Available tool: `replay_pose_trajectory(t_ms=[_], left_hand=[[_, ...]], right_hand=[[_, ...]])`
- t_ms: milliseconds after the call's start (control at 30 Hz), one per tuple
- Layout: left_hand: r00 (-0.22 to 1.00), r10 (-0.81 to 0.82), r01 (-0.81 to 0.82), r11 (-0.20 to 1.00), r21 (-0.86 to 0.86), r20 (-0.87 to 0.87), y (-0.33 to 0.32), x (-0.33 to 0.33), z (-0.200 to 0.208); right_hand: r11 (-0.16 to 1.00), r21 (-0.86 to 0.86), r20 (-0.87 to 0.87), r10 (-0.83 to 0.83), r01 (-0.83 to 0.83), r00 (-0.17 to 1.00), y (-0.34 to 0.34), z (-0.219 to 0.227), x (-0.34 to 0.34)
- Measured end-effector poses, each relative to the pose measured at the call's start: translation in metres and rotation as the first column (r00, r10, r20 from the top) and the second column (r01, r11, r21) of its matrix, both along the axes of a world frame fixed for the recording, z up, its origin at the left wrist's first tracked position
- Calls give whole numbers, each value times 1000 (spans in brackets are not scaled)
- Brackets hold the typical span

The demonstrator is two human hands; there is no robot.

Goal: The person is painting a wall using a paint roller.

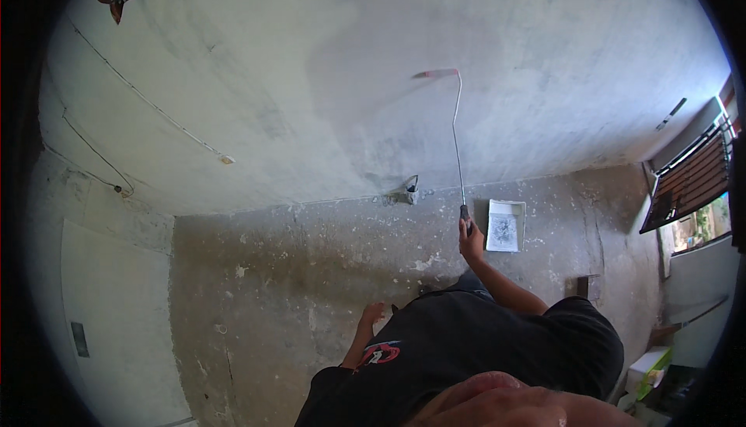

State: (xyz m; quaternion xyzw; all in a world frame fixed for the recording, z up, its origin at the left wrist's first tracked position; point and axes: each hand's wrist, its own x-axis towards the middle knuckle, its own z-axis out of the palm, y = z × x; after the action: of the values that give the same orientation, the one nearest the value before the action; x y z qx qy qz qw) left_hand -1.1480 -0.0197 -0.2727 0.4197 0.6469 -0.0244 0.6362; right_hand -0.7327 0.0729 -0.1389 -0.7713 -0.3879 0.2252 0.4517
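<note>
My right hand (470, 242) is closed around the dark handle of a paint roller (456, 128). The roller's long thin rod rises from my hand to the wall. Its narrow pinkish roller head rests against the pale wall (256, 62), beside a greyer, damp-looking patch. A white paint tray (506, 226) with grey smears inside lies on the floor just right of my right hand. Low at my side hangs my left hand (373, 314), away from the roller, its fingers loosely apart with nothing visible in them.
A small paint-stained pail (411, 191) stands at the wall's foot. Paint spots mark the concrete floor (256, 295). A dark rectangular object (588, 287) lies to the right. Further right are a barred window (691, 174), a broom (688, 323) and a green-white box (649, 371). Cables run down the left wall.
</note>
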Motion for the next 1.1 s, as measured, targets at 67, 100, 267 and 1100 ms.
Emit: replay_pose_trajectory(t_ms=[67,100,267,1100], left_hand=[[997,-55,55,998,9,44,-4,-7,-11],[995,86,-85,996,-23,48,-7,-6,-9],[977,209,-211,977,-37,-51,1,10,15],[995,99,-98,993,58,-3,-25,12,18]], right_hand=[[1000,30,-113,13,-9,993,11,26,-10],[1000,11,-205,28,-26,978,18,54,-16],[972,232,-257,96,-35,962,86,164,-4],[960,-278,-160,-16,-30,987,-12,-34,12]])
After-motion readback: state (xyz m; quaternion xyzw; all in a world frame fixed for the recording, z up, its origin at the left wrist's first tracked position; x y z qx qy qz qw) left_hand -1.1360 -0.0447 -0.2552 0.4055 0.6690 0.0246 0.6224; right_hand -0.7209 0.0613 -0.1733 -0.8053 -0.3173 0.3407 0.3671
